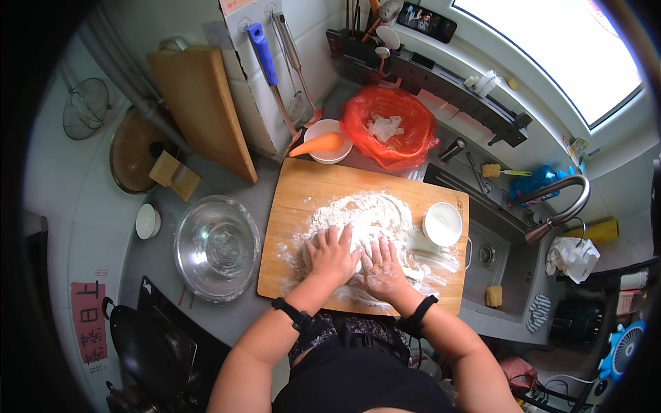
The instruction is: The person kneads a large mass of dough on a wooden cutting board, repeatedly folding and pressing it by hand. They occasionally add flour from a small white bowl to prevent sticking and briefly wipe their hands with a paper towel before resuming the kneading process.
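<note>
On a wooden cutting board [289,206] lies a wide patch of white flour [372,209]. My left hand [332,255] presses palm down on a floury white mass, fingers spread. Beside it, my right hand [382,268] rests on the flour, its skin dusted white and its fingers slightly apart. The two hands nearly meet at the thumbs. What lies beneath the palms is mostly hidden and may be dough. A white bowl [442,224] stands at the board's right side. Left of the board is a metal mixing bowl [217,248] with floury residue inside.
Behind the board are a red plastic bag [390,126] around a container and a white bowl [329,155] with an orange scoop [321,144]. A sink [503,268] with a faucet [563,199] is on the right. At the left are a small bowl [148,221] and a black wok [147,346].
</note>
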The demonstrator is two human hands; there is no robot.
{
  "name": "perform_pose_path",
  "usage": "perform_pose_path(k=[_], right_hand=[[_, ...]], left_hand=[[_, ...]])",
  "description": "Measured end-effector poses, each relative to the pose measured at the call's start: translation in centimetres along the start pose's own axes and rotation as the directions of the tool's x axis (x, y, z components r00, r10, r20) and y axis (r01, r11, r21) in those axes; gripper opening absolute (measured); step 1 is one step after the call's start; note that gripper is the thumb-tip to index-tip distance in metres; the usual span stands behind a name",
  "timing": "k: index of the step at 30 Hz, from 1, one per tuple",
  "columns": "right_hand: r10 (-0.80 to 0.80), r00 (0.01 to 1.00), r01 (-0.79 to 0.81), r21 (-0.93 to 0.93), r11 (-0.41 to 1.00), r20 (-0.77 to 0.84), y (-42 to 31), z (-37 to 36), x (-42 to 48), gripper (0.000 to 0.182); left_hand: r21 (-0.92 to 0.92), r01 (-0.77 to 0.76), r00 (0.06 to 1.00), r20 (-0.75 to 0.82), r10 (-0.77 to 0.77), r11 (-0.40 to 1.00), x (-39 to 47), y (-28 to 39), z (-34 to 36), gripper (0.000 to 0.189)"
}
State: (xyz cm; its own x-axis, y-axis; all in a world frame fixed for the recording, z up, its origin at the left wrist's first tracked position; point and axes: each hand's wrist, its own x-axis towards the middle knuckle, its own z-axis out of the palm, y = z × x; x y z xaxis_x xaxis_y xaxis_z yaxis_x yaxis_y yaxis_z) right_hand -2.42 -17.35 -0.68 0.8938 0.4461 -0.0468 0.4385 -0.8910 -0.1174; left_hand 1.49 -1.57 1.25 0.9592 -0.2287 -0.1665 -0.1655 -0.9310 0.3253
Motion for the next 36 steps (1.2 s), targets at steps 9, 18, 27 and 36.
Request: perform_pose_path(k=[9, 18, 27, 36], right_hand=[[0.030, 0.969, -0.042, 0.042, 0.998, 0.244, 1.0, -3.6, 3.6, 0.075], [0.182, 0.982, -0.094, 0.740, 0.666, -0.039, 3.1, -5.1, 4.0, 0.037], [0.329, 0.934, -0.029, 0.950, -0.311, 0.137, -1.2, -2.7, 6.3, 0.036], [0.386, 0.913, -0.074, 0.879, 0.471, -0.130, -4.1, -2.9, 4.2, 0.044]], left_hand=[[-0.196, 0.015, 0.998, 0.067, -0.002, 0.980, 2.4, -2.5, -1.0, 0.055], [-0.179, -0.238, 0.971, -0.028, 0.237, 0.955, -2.2, -1.4, -7.0, 0.040], [-0.839, 0.046, 0.995, 0.084, -0.045, -0.542, 1.0, 0.4, -1.4, 0.030], [-0.690, 0.139, 0.982, 0.186, 0.012, -0.711, 0.2, 0.6, -0.3, 0.028]])
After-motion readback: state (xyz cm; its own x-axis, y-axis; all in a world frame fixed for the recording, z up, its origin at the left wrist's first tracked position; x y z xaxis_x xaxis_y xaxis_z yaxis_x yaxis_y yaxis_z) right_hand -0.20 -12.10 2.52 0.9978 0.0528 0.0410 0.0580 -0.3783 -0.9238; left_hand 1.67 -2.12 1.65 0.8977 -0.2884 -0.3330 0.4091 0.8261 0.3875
